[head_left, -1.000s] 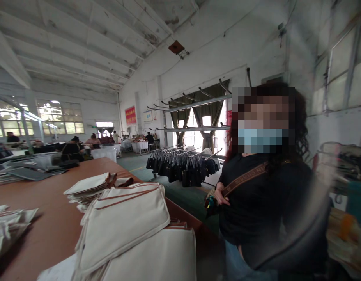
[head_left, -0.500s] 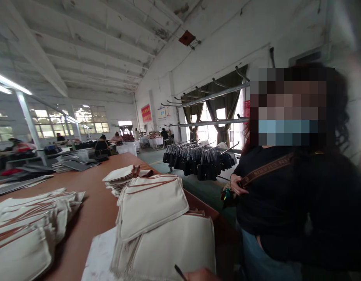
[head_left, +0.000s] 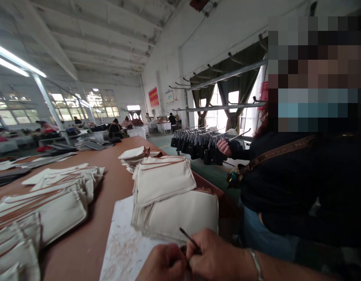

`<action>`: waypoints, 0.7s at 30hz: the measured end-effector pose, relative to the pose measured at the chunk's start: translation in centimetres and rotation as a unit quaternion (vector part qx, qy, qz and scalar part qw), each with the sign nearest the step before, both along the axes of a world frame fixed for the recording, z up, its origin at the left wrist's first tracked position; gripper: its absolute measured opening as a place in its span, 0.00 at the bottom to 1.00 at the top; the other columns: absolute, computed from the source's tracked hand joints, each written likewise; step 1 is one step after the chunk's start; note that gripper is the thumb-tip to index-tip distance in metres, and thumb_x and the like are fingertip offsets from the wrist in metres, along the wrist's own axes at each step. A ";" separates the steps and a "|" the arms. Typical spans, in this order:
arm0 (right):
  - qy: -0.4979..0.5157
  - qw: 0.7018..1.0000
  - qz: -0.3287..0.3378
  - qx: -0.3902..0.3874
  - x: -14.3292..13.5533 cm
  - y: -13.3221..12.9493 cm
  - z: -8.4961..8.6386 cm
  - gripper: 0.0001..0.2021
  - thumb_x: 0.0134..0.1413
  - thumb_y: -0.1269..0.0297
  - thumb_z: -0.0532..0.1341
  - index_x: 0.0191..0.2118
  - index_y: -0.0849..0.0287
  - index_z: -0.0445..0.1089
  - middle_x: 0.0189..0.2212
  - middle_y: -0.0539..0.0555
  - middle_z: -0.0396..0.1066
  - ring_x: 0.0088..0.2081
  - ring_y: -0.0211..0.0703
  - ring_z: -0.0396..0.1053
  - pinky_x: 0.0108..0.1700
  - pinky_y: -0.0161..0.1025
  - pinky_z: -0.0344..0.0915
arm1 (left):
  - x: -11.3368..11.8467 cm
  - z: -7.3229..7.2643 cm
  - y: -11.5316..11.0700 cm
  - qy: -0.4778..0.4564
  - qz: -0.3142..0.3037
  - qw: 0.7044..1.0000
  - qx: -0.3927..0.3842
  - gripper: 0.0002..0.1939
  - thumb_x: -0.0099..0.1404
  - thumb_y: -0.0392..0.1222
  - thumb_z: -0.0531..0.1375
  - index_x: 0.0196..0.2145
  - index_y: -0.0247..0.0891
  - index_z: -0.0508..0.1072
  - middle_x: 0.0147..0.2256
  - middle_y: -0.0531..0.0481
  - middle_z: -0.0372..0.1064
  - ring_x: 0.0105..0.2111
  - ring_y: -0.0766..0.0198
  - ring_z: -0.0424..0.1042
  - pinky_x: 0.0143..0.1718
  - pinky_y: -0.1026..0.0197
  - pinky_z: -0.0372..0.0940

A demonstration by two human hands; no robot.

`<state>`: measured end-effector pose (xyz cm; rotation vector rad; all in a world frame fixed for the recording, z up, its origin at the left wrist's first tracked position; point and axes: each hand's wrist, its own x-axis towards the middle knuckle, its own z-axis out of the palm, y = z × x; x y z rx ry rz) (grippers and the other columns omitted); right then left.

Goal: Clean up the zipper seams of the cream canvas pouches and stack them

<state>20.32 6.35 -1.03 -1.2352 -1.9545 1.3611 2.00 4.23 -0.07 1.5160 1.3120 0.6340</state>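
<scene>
At the bottom edge my left hand [head_left: 165, 262] is closed, with its fingers pinched together against my right hand. What it grips is hidden; a small dark brown bit shows between the two hands. My right hand [head_left: 211, 251], with a bracelet at the wrist, is wrapped round a thin dark stick-like tool [head_left: 188, 237], whose end points up and left. Just beyond both hands lie stacked cream fabric bag pieces [head_left: 183, 212] with brown trim, and more cream bag pieces [head_left: 165, 179] rest on top of them.
A white board [head_left: 122, 238] with brownish scraps lies on the brown table [head_left: 72, 248]. More cream pieces [head_left: 60, 210] spread at left. A person in black [head_left: 285, 187] stands close at right, one hand [head_left: 224, 147] raised. Black bags [head_left: 212, 154] hang on a rack behind.
My view has tilted down and turned slightly left. Both hands have come up into view, brought together, the tool still in my right. The other person has lifted a hand from the bag strap.
</scene>
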 end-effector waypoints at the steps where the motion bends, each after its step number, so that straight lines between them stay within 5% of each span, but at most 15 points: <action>1: 0.001 1.000 0.000 -0.018 0.2 -0.4 0.5 0.05 0.41 0.72 0.59 0.28 0.61 0.70 0.19 0.45 0.63 0.18 0.31 0.59 0.18 0.26 0.53 | 0.0 0.1 -0.2 -0.011 0.002 1.000 -0.005 0.14 0.54 0.46 0.63 0.19 0.35 0.69 0.18 0.57 0.56 0.22 0.68 0.53 0.22 0.65 0.45; 7: 0.033 0.997 0.040 -0.058 1.3 -0.8 1.8 0.09 0.53 0.60 0.62 0.33 0.62 0.70 0.19 0.44 0.61 0.15 0.29 0.54 0.14 0.27 0.52 | -1.3 1.0 -0.6 -0.138 -0.096 0.976 -0.141 0.15 0.57 0.49 0.66 0.30 0.31 0.76 0.24 0.53 0.65 0.23 0.69 0.58 0.26 0.65 0.53; 21: 0.013 0.994 0.056 0.092 1.2 -2.3 0.8 0.05 0.52 0.71 0.60 0.35 0.64 0.73 0.27 0.49 0.72 0.28 0.34 0.65 0.31 0.30 0.60 | -0.6 0.1 -2.3 -0.142 -0.030 0.966 -0.212 0.18 0.52 0.49 0.70 0.23 0.31 0.73 0.19 0.56 0.60 0.19 0.73 0.53 0.22 0.66 0.47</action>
